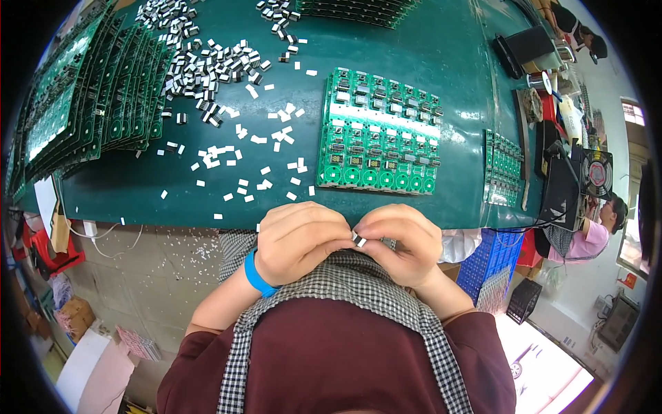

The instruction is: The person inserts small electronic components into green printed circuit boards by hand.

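Note:
At the table's front edge my two hands meet, fingertips together. Between them is a small block-shaped electronic part [359, 239], black with a white face, like a digit display. My right hand [407, 241] pinches it between thumb and finger. My left hand [300, 238], with a blue band at the wrist, is closed at its other side; its fingertips are partly hidden. Just beyond lies a green circuit board panel [379, 116], with rows of parts and some digit displays along its lower rows. A heap of similar black-and-white parts [214, 65] lies at the far left.
Small white slips [214, 155] are scattered over the green table [276, 193]. Stacked circuit boards [76, 103] lean at the left; more boards [358, 10] stand at the far edge. Another panel [503, 169] lies right, near a fan [596, 172]. Other people [596, 238] sit at the right.

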`<action>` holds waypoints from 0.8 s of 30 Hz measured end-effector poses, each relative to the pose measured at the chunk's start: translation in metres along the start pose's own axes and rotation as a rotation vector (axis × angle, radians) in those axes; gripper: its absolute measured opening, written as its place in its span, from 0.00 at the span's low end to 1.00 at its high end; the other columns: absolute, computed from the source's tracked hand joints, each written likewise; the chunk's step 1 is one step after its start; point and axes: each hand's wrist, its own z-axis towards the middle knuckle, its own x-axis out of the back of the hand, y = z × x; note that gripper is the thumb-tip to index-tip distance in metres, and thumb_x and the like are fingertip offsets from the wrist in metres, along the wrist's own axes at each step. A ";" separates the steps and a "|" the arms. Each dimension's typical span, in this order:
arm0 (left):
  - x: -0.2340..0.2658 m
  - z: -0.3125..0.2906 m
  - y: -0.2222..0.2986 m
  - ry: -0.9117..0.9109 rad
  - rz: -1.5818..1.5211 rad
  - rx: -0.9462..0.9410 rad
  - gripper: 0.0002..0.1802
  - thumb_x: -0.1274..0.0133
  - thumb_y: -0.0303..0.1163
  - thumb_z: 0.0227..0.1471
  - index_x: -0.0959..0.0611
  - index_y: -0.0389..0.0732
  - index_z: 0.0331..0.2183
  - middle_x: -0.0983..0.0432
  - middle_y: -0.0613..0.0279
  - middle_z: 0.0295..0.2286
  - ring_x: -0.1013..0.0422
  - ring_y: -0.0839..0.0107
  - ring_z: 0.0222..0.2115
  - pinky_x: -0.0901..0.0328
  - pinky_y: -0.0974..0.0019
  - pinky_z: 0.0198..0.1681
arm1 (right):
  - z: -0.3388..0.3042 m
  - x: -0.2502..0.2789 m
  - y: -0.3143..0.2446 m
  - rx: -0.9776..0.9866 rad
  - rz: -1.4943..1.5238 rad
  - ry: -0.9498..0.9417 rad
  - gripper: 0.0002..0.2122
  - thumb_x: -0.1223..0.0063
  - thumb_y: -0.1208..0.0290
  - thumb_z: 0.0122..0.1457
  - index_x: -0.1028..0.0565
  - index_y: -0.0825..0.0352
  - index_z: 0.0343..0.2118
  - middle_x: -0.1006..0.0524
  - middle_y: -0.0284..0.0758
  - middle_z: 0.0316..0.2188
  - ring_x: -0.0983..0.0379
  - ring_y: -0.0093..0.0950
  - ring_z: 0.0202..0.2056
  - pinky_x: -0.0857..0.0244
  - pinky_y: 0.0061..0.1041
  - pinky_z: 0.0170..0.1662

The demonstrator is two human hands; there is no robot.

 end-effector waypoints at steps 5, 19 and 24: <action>-0.001 -0.002 -0.003 -0.025 -0.112 -0.015 0.10 0.39 0.21 0.34 0.20 0.37 0.26 0.25 0.60 0.25 0.28 0.67 0.21 0.34 0.70 0.22 | 0.000 -0.001 0.000 0.074 0.067 -0.006 0.11 0.36 0.80 0.41 0.23 0.69 0.30 0.23 0.37 0.29 0.24 0.29 0.29 0.29 0.24 0.30; 0.002 -0.002 -0.005 -0.086 -0.223 -0.076 0.13 0.40 0.23 0.30 0.19 0.40 0.27 0.27 0.62 0.25 0.28 0.67 0.22 0.34 0.70 0.22 | 0.011 0.008 -0.005 0.180 0.055 -0.158 0.12 0.36 0.79 0.40 0.24 0.69 0.30 0.25 0.36 0.28 0.25 0.31 0.28 0.29 0.25 0.28; 0.003 -0.002 -0.004 -0.078 -0.204 -0.066 0.13 0.39 0.23 0.29 0.19 0.40 0.26 0.27 0.62 0.25 0.28 0.67 0.22 0.34 0.70 0.22 | 0.006 0.004 -0.007 0.266 -0.053 -0.077 0.11 0.36 0.79 0.39 0.24 0.70 0.28 0.25 0.37 0.27 0.25 0.32 0.27 0.29 0.25 0.28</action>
